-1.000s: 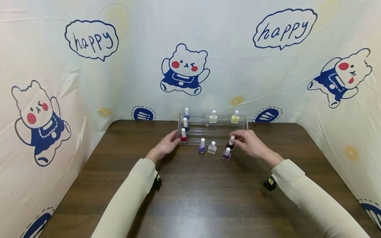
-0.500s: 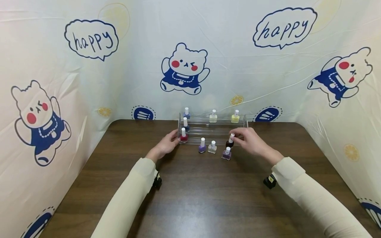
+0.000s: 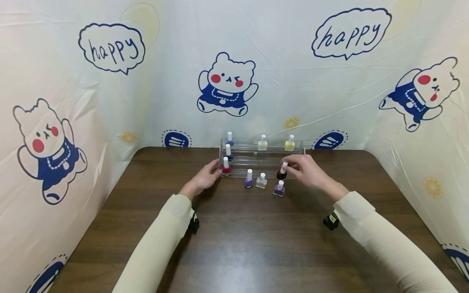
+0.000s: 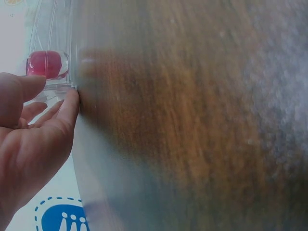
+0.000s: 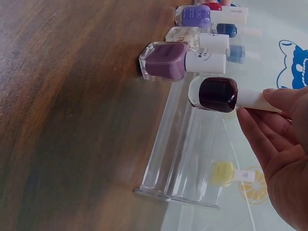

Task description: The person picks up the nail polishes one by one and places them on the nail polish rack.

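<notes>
In the head view my left hand holds the left end of a clear acrylic rack; the left wrist view shows thumb and fingers at its corner. My right hand pinches the white cap of a dark red, nearly black nail polish bottle, held tilted at the rack's lower front, right of its middle. Whether its base touches the rack is unclear. A red nail polish bottle stands on the front tier beside my left hand. In front of the rack stand a violet bottle, a clear bottle and a mauve bottle.
On the rack's back tier stand a light blue bottle, a pale cream bottle and a yellow bottle. A dark blue bottle is on the middle tier. Printed cloth hangs around the brown table.
My right hand has carried the dark red nail polish bottle slightly back and left, away from the mauve bottle and over the rack's front. My left hand stays at the rack's end.
</notes>
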The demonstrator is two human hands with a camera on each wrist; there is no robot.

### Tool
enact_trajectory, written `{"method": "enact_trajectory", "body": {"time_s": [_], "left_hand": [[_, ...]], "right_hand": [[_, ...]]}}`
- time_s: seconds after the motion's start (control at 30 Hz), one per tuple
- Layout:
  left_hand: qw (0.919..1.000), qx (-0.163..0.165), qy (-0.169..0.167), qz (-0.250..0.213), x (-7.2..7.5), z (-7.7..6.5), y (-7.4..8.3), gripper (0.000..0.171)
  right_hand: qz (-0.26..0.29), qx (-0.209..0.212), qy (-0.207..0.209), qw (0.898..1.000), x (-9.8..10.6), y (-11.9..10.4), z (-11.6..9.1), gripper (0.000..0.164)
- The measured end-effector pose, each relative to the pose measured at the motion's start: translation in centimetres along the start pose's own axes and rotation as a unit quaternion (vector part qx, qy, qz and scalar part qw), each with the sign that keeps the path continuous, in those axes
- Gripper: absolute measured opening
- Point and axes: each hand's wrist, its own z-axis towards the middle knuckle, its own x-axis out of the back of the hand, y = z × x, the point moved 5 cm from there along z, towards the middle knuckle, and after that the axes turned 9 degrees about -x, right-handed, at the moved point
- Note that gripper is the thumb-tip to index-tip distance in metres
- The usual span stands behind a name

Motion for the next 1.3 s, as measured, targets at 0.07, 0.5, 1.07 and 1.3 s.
{"method": "enact_trajectory", "body": {"time_s": [0.07,0.5,1.07,1.3], "left_hand": [[1.0000,-0.001,0.000,0.000,0.0,0.0,0.0,0.059],[1.0000,0.005,-0.003,0.000,0.0,0.1,-0.3,0.059],[1.0000,0.007,-0.003,-0.005,0.1,-0.1,-0.2,0.059],[1.0000,0.005,0.000,-0.007,0.0,0.0,-0.1,0.059]], "right_hand": [[-0.001,0.000,0.000,1.000,0.1,-0.1,0.1,0.016],[-0.013,0.015,0.004,1.000,0.5,-0.9,0.8,0.015],[-0.019,0.009,0.008,1.000,0.7,-0.8,1.4,0.016],[-0.026,0.009,0.011,1.000,0.8,-1.0,1.8,0.018]]}}
